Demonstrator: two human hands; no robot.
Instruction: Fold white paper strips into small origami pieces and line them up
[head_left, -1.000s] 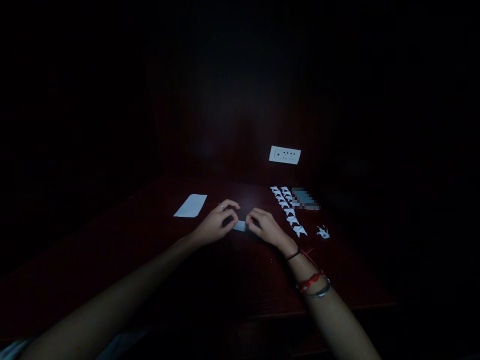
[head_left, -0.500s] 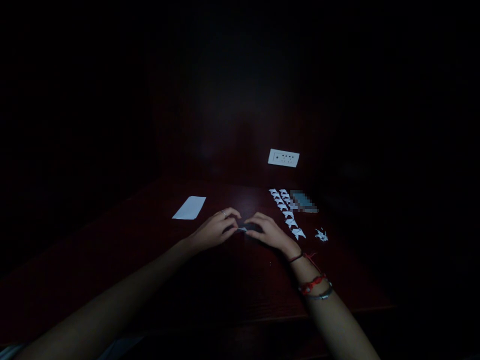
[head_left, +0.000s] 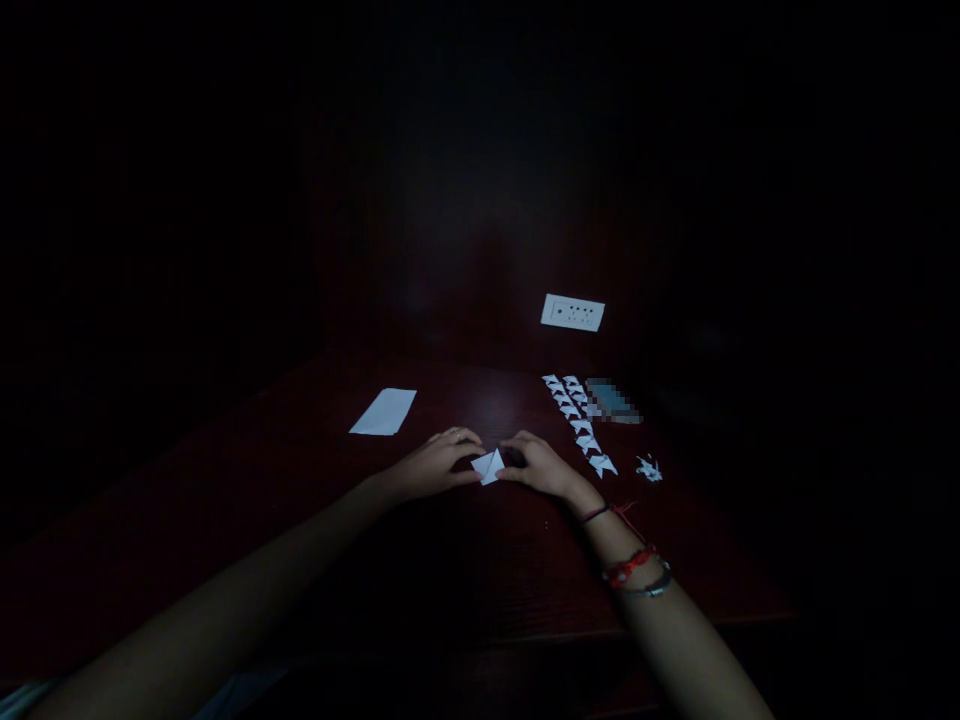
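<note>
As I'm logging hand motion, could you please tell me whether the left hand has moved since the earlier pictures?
Yes; judged against the wall socket, the left hand sits slightly lower in view, farther from it.

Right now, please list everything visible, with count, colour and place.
table: one, dark red, lower half
folded paper: one, white, centre
flat paper: one sheet or stack, white, left
folded pieces: two rows, count unclear, white, right
paper scraps: one heap, white, right of the rows
pixelated object: one, bluish, beside the rows
socket panel: one, white, on the wall
pale cloth: two patches, bluish, bottom left
ring: one, silvery, on the left hand
bracelets: about three, red and dark, on the right arm
left hand: one, holding the folded paper's left side
right hand: one, holding its right side
left arm: one, lower left
right arm: one, lower right
</note>
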